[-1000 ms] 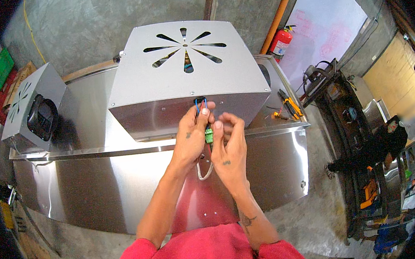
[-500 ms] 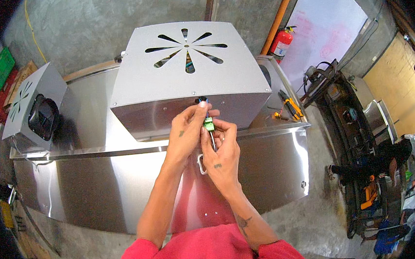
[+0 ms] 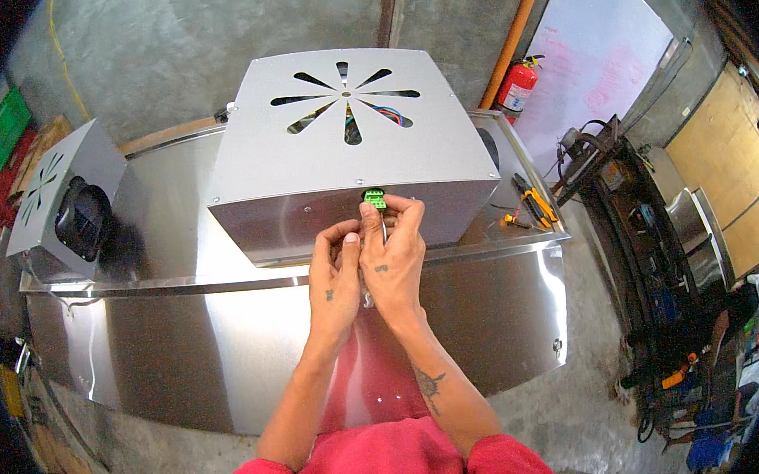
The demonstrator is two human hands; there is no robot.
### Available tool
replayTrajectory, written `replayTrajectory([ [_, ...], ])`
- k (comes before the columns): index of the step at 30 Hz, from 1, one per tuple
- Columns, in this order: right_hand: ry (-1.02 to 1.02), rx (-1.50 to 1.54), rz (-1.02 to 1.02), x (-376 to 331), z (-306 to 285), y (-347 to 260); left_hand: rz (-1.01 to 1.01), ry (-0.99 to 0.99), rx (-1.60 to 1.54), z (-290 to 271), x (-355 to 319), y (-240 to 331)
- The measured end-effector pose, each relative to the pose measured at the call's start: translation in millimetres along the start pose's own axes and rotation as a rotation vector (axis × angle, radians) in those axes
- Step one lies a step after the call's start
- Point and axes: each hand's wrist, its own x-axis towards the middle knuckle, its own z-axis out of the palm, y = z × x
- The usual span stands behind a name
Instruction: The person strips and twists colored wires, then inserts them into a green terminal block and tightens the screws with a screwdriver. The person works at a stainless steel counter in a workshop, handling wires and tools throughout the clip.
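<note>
A grey sheet-metal box with a petal-shaped vent cut in its top stands in front of me. At the middle of its near face sits a green terminal-block connector, right at a small opening. My right hand pinches the connector from below between thumb and fingers. A light cable runs down from it between those fingers. Just left and lower, my left hand is closed, thumb against the curled fingers, close beside the right hand. What it holds, if anything, is hidden. Coloured wires show through the vent.
The box rests on a steel counter. A second grey box with a black fan stands at the left. Orange-handled pliers lie at the right. A fire extinguisher and a whiteboard are behind; a cluttered rack is at far right.
My right hand has moved up with the green connector to the opening in the box. My left hand has come away from the opening and dropped lower, beside the right.
</note>
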Motion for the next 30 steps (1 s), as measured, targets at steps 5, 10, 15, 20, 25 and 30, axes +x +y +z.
replayTrajectory([
  [5,0.038,-0.182,-0.093,8.7,-2.5,13.3,-0.077,-0.094,-0.062,-6.9,-10.3,-4.2],
  [10,-0.011,-0.228,0.002,17.4,0.1,1.4,-0.083,-0.208,-0.058,-11.5,-7.2,-5.9],
  [15,-0.027,-0.245,0.004,16.5,-1.5,-5.2,-0.079,-0.109,0.058,-2.6,-1.1,-5.9],
  [20,0.007,-0.186,-0.132,3.8,-14.0,0.8,0.045,0.006,0.023,11.7,-1.1,-15.6],
  [25,0.074,-0.261,-0.389,7.9,-8.5,16.0,0.075,0.053,0.101,12.2,-5.1,-17.7],
  [30,0.102,-0.384,-0.403,10.4,-10.6,14.7,0.033,0.073,0.07,15.9,1.0,-10.6],
])
